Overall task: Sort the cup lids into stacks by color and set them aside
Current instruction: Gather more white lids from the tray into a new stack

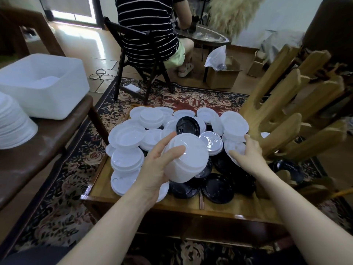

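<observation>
Lids in white, nested into a short stack, sit in the person's left hand, thumb and fingers curled round the rim above the wooden counter; the right hand curls onto a loose white lid at the heap's right edge; thin plastic of this kind is probably light, springy and slick, best pinched at the rim; black lids lie half buried beneath the white, their number impossible to judge; farther left, a white tub holds contents too pale to make out; a seated person is cut off above.
</observation>
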A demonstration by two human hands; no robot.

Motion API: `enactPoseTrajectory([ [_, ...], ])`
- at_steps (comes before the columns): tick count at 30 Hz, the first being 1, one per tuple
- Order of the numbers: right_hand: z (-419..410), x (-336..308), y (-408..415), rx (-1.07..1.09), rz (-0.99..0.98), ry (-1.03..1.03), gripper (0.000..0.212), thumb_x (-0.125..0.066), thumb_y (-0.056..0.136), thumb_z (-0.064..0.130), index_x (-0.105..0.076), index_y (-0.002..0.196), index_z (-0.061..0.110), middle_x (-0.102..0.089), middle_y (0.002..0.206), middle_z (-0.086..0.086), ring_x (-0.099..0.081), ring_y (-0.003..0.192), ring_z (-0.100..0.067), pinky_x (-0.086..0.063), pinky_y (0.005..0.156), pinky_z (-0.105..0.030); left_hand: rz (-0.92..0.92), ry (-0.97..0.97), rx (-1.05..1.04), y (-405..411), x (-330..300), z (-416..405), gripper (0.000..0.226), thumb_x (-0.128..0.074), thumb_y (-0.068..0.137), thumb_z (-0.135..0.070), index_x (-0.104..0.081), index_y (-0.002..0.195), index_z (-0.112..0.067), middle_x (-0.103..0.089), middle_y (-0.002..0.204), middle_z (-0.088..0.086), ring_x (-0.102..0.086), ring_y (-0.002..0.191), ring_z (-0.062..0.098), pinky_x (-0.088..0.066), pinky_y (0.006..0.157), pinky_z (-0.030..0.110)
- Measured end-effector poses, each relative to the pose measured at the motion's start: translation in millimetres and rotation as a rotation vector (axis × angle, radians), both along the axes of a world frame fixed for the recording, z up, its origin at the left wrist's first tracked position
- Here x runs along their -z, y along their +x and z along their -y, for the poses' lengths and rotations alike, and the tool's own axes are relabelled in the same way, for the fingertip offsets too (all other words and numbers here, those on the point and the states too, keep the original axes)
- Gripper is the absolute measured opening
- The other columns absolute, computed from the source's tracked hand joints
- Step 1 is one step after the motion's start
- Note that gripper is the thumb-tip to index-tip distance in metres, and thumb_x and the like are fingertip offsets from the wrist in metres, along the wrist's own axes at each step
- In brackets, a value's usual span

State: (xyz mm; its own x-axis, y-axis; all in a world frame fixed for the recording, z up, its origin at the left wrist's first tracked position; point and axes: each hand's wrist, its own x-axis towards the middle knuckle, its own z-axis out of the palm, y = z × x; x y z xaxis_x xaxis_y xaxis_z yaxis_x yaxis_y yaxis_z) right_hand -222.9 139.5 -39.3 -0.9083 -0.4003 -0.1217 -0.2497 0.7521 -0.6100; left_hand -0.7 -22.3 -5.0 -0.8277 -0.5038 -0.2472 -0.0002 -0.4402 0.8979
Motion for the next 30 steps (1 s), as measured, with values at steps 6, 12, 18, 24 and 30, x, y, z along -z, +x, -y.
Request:
enactPoseTrajectory([
  [6, -3.1, 10.8, -14.4, -0.033, 0.023, 0.179, 0.09, -0.067, 0.089, 0.028, -0.011, 0.155, 0.006, -0.017, 0.161, -0.013, -0.011, 0.148, -0.034, -0.019, 0.116, -0.046, 0.023, 0.025, -0.007, -0.1, 1.8, 1.5, 0.069, -0.079, 0.042, -0.048, -0.071, 0.111, -0.049, -0.07, 0.121, -0.014, -0.064, 0.112, 0.011, -0.055, 0.091, 0.041],
  [12, -2.7, 8.7, -13.0, -0.052, -0.04, 0.271, 0.097, -0.075, 0.082, 0.038, -0.018, 0.154, 0.008, -0.026, 0.156, -0.016, -0.018, 0.145, -0.034, -0.023, 0.115, -0.044, 0.034, 0.022, 0.008, -0.2, 1.5, 2.3, 0.072, -0.078, 0.042, -0.05, -0.069, 0.114, -0.049, -0.07, 0.118, -0.018, -0.064, 0.111, 0.009, -0.055, 0.082, 0.034],
  [18, -0.4, -20.7, 6.3, -0.119, -0.192, 0.25, 0.09, -0.077, 0.076, 0.047, -0.032, 0.148, 0.017, -0.033, 0.147, -0.009, -0.036, 0.134, -0.031, -0.035, 0.106, -0.046, 0.039, 0.026, 0.008, -0.2, 1.3, 1.6, 0.075, -0.078, 0.042, -0.05, -0.069, 0.116, -0.048, -0.067, 0.125, -0.015, -0.062, 0.115, 0.011, -0.054, 0.084, 0.035],
  [24, 4.7, -55.8, 43.3, -0.323, -0.176, -0.068, 0.083, -0.083, 0.07, 0.043, -0.042, 0.141, 0.028, -0.036, 0.129, 0.01, -0.041, 0.119, -0.007, -0.038, 0.095, -0.029, 0.037, 0.056, -0.006, -1.1, 2.7, 2.0, 0.075, -0.079, 0.042, -0.05, -0.068, 0.117, -0.048, -0.064, 0.129, -0.015, -0.061, 0.116, 0.011, -0.055, 0.084, 0.036],
  [30, 11.4, -75.4, 66.4, -0.55, -0.117, -0.346, 0.077, -0.074, 0.07, 0.049, -0.045, 0.14, 0.035, -0.043, 0.135, 0.014, -0.039, 0.13, 0.003, -0.036, 0.105, -0.023, 0.065, 0.09, -0.05, -1.4, 4.1, 2.7, 0.064, -0.076, 0.06, -0.042, -0.065, 0.123, -0.042, -0.066, 0.128, -0.012, -0.062, 0.117, 0.013, -0.056, 0.091, 0.041],
])
